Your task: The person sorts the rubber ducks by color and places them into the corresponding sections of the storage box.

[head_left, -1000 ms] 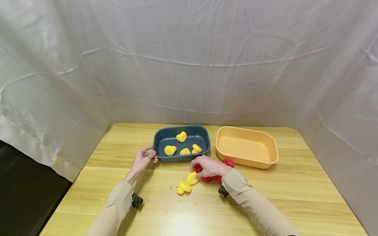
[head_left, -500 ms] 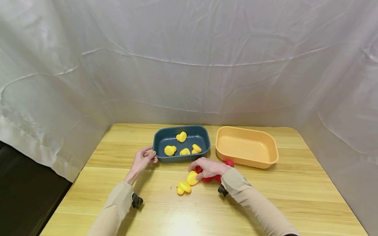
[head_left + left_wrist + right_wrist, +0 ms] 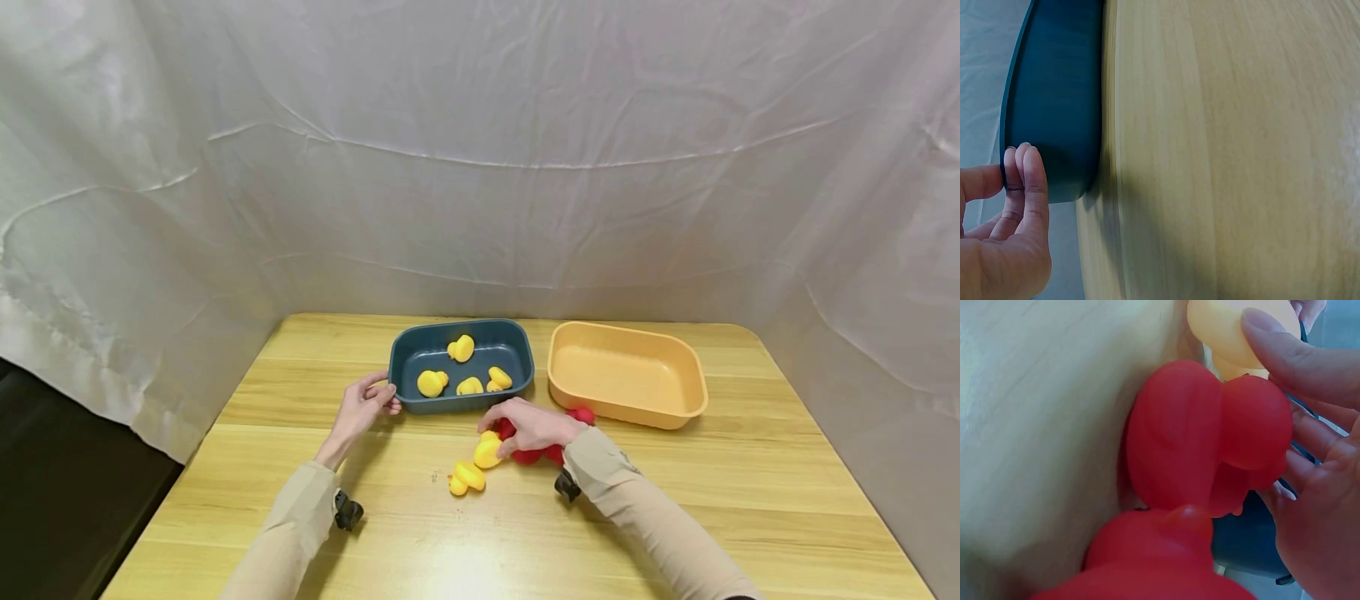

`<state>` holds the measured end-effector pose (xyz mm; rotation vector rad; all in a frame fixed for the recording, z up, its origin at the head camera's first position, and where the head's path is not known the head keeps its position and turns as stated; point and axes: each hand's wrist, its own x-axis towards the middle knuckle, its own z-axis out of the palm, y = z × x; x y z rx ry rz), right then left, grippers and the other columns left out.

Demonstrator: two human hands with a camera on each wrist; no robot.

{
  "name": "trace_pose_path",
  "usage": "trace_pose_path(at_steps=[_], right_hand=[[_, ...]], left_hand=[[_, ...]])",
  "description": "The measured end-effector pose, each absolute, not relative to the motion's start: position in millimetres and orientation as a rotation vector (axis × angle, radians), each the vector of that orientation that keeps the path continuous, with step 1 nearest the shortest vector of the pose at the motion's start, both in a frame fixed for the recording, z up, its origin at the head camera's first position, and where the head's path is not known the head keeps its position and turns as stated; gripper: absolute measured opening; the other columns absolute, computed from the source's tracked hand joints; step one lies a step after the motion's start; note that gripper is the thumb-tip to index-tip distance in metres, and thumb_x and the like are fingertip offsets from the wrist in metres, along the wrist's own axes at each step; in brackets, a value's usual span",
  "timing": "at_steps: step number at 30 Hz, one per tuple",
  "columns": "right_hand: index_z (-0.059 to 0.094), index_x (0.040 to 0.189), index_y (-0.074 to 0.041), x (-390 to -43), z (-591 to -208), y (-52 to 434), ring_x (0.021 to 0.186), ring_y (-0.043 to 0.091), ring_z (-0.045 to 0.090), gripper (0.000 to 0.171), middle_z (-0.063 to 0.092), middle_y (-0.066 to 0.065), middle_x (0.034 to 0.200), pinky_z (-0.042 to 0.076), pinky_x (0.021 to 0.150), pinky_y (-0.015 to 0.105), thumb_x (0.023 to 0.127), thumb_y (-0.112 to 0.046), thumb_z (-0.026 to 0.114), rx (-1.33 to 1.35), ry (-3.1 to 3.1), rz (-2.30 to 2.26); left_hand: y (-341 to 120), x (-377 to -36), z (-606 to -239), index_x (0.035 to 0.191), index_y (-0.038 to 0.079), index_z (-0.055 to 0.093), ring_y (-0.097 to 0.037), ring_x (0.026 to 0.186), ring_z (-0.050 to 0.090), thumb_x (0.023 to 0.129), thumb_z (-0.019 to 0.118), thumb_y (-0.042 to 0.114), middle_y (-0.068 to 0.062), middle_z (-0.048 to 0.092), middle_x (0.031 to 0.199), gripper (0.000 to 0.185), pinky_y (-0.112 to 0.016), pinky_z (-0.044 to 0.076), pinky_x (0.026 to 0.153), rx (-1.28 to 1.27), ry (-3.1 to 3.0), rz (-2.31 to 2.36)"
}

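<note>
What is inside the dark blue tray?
Four yellow ducks lie inside the dark blue tray. Its near wall hides a strip of the floor, so anything there cannot be seen.

No text, label, brand, number or sign can be read in any of the views. The blue tub, the orange tub, the yellow ducks, the red ducks, the wooden table and the white cloth backdrop all show plain, unmarked surfaces.
</note>
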<state>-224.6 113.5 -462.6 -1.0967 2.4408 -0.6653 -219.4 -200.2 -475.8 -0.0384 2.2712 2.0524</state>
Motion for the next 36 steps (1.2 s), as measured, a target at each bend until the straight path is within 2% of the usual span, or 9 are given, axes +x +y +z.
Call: trace_pose_path(at_steps=[8,13,22,29,32,36], right_hand=[[0.069,0.120,-0.007,-228.2,-465.7,116.7,0.105,0.019,0.063,0.041,0.071,0.005,0.117,0.054,0.098,0.031,0.083,-0.017,0.083,-1.162,2.411,-0.832],[0.068,0.121,-0.004,-229.7,-465.4,117.6,0.105,0.021,0.064,0.041,0.072,0.008,0.117,0.056,0.099,0.035,0.084,-0.016,0.082,-1.184,2.376,-0.921],[0.069,0.120,-0.006,-230.5,-467.2,118.1,0.101,0.024,0.065,0.040,0.072,0.007,0.115,0.057,0.096,0.038,0.085,-0.022,0.082,-1.186,2.363,-1.052],[0.068,0.123,-0.007,-232.2,-468.8,118.4,0.102,0.016,0.063,0.040,0.071,0.007,0.119,0.056,0.099,0.044,0.086,-0.019,0.080,-1.076,2.301,-1.215],[0.067,0.124,-0.006,-232.0,-467.5,118.5,0.104,0.018,0.065,0.041,0.071,0.010,0.119,0.056,0.100,0.045,0.087,-0.018,0.080,-1.032,2.285,-1.288],[0.066,0.126,-0.006,-231.6,-465.8,117.5,0.106,0.020,0.065,0.042,0.071,0.011,0.120,0.056,0.100,0.042,0.088,-0.019,0.079,-0.960,2.283,-1.377]], left_hand=[[-199.8,-219.6,-475.7,0.144,-0.015,0.040,-0.003,0.066,0.066,0.102,0.052,0.001,0.000,0.069,0.077,0.047,-0.025,0.063,0.073,-0.046,2.268,2.052],[-199.9,-219.8,-475.7,0.144,-0.015,0.040,-0.003,0.066,0.066,0.102,0.052,0.001,0.000,0.069,0.077,0.047,-0.025,0.063,0.074,-0.041,2.272,2.047],[-200.3,-219.9,-476.1,0.144,-0.015,0.040,-0.003,0.067,0.066,0.102,0.052,0.002,0.002,0.068,0.076,0.046,-0.024,0.063,0.073,-0.040,2.274,2.043],[-200.3,-219.4,-475.9,0.144,-0.015,0.040,-0.003,0.067,0.066,0.102,0.052,0.001,0.001,0.068,0.077,0.046,-0.025,0.063,0.074,-0.035,2.271,2.053],[-200.2,-219.2,-475.9,0.144,-0.015,0.040,-0.003,0.067,0.066,0.102,0.052,0.001,0.000,0.069,0.077,0.046,-0.024,0.063,0.074,-0.033,2.270,2.053],[-200.0,-219.1,-476.2,0.144,-0.015,0.039,-0.003,0.067,0.066,0.102,0.052,0.001,0.001,0.068,0.077,0.047,-0.025,0.063,0.074,-0.033,2.265,2.055]])
